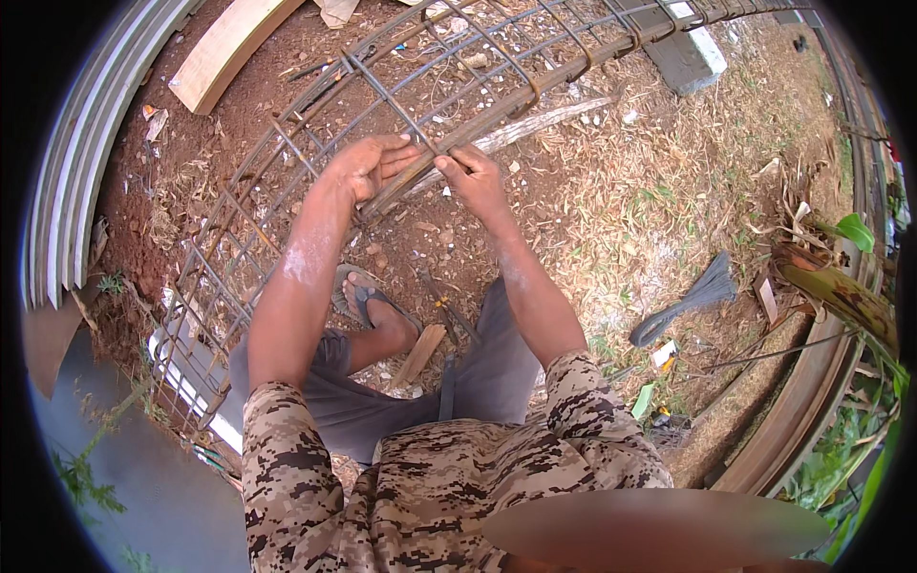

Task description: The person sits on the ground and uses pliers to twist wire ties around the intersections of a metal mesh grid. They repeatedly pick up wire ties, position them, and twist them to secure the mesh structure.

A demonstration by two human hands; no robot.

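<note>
A long rusty rebar cage [382,91] runs from the lower left to the upper right in front of me, with square stirrups around its long bars. My left hand [368,166] is at the near edge of the cage, its fingers stretched out and apart beside the long bars. Just to its right, my right hand [477,185] is closed in a pinch where a stirrup meets these bars. Whatever lies between its thumb and forefinger is too small to make out.
A bundle of dark tie wire [686,299] lies on the ground at right. Pliers-like tool [445,304] and a wood piece [418,356] are near my foot. A timber [229,55] and corrugated sheets [81,162] stand at left. A grey block [683,57] sits under the cage's far end.
</note>
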